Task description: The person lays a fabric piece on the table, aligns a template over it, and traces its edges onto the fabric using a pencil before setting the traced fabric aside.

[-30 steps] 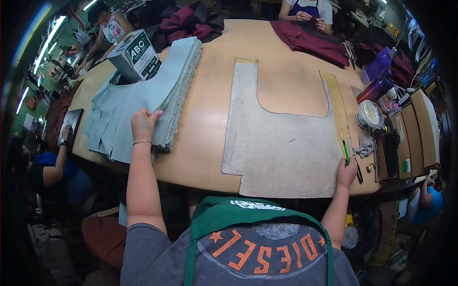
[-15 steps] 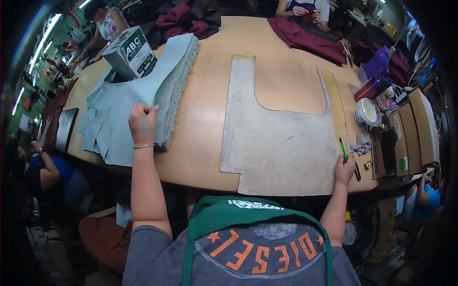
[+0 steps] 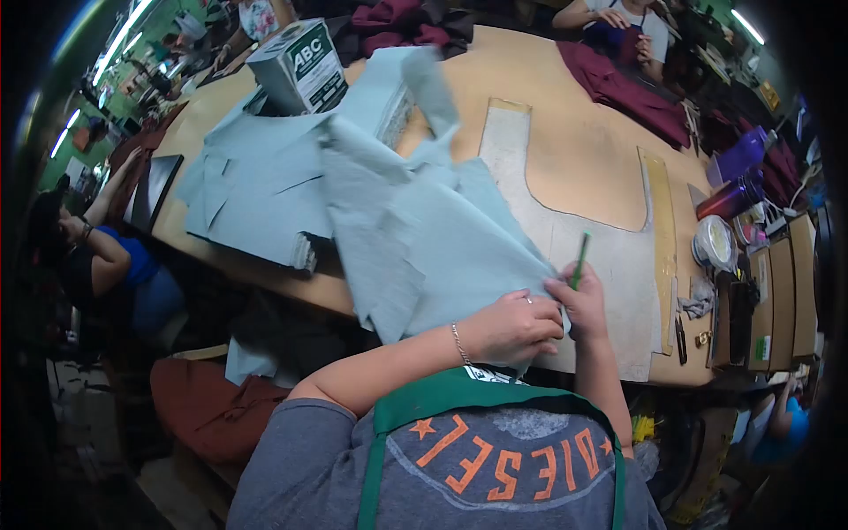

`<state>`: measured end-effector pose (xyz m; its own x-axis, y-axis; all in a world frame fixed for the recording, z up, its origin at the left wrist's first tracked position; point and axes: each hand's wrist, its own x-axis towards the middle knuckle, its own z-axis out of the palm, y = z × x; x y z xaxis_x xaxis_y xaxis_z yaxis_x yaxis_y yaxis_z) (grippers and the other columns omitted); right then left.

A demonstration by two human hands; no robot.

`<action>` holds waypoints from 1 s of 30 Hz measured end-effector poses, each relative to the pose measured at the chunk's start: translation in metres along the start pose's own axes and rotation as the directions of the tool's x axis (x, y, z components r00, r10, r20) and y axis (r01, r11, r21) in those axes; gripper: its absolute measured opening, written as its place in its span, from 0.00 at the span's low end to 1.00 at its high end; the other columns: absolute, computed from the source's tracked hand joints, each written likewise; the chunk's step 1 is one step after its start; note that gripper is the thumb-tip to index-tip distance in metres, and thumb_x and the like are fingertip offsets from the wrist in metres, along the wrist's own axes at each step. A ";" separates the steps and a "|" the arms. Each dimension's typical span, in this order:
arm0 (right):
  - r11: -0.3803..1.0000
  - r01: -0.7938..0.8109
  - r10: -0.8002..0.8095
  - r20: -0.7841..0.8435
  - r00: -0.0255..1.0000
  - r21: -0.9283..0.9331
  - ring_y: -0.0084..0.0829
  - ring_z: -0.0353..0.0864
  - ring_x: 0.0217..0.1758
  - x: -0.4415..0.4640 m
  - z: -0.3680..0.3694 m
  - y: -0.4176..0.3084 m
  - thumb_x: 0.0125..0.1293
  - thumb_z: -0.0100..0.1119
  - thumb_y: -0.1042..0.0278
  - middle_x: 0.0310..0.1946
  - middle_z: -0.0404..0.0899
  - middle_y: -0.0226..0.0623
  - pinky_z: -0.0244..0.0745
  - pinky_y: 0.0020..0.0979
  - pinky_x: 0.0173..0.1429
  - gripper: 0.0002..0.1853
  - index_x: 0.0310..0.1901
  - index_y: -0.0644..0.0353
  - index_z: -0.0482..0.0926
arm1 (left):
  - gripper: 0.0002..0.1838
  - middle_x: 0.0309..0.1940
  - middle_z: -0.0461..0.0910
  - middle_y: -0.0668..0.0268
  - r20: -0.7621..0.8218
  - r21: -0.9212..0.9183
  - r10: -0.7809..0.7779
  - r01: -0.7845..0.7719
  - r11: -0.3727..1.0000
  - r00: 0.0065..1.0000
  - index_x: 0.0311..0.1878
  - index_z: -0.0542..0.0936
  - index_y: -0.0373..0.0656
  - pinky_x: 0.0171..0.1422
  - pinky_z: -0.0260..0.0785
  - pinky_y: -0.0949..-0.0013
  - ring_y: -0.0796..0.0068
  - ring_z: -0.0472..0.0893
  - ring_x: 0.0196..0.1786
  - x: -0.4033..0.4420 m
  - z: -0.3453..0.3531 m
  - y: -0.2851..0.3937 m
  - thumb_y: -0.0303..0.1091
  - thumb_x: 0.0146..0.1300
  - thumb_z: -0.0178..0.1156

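A rumpled pale blue-green fabric sheet lay partly over a flat grey U-shaped board at right. The left hand curled at its near right corner, grip unclear; the right hand clasped a slim green pen, which loose folds might have snagged.

Rm: tbl in board notch | Blk: cloth L, btl R

1. At centre, a pale blue cloth is being held by the left hand and right hand.
2. A green pencil is being gripped in the right hand.
3. Right of centre, a grey panel is being partly covered by the cloth.
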<state>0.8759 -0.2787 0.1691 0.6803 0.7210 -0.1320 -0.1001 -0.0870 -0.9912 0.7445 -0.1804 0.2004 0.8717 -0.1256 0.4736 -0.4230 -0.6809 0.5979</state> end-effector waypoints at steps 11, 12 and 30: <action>0.978 0.020 -0.081 -0.291 0.953 -0.208 0.12 0.59 0.22 -0.009 -0.101 0.022 0.52 0.59 0.78 0.20 0.64 0.20 0.54 0.15 0.26 0.09 0.26 0.58 0.68 | 0.37 0.44 0.69 0.48 -0.527 0.436 -0.518 0.738 0.516 0.674 0.50 0.68 0.30 0.54 0.63 0.60 0.52 0.68 0.50 -0.053 -0.097 -0.070 0.53 0.46 0.63; 0.981 0.031 -0.088 -0.291 0.953 -0.194 0.11 0.59 0.22 -0.011 -0.100 0.023 0.52 0.59 0.78 0.20 0.64 0.20 0.54 0.15 0.26 0.08 0.26 0.58 0.68 | 0.42 0.48 0.67 0.49 -0.475 0.473 -0.565 0.737 0.483 0.675 0.54 0.65 0.33 0.53 0.62 0.56 0.52 0.66 0.53 -0.051 -0.079 -0.066 0.57 0.43 0.63; 0.439 -0.338 -0.527 -0.544 0.653 -0.832 0.49 0.70 0.42 -0.018 -0.205 0.073 0.57 0.51 0.70 0.36 0.72 0.49 0.65 0.39 0.44 0.10 0.38 0.66 0.68 | 0.10 0.34 0.71 0.48 -0.519 0.359 -0.327 0.549 0.755 0.790 0.41 0.69 0.36 0.41 0.64 0.56 0.48 0.71 0.39 -0.042 -0.088 -0.080 0.28 0.55 0.51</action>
<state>1.0054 -0.4392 0.0963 0.8919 0.1431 0.4290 0.3301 -0.8543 -0.4014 0.7197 -0.0576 0.1895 0.6983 0.4982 0.5140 0.2482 -0.8420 0.4790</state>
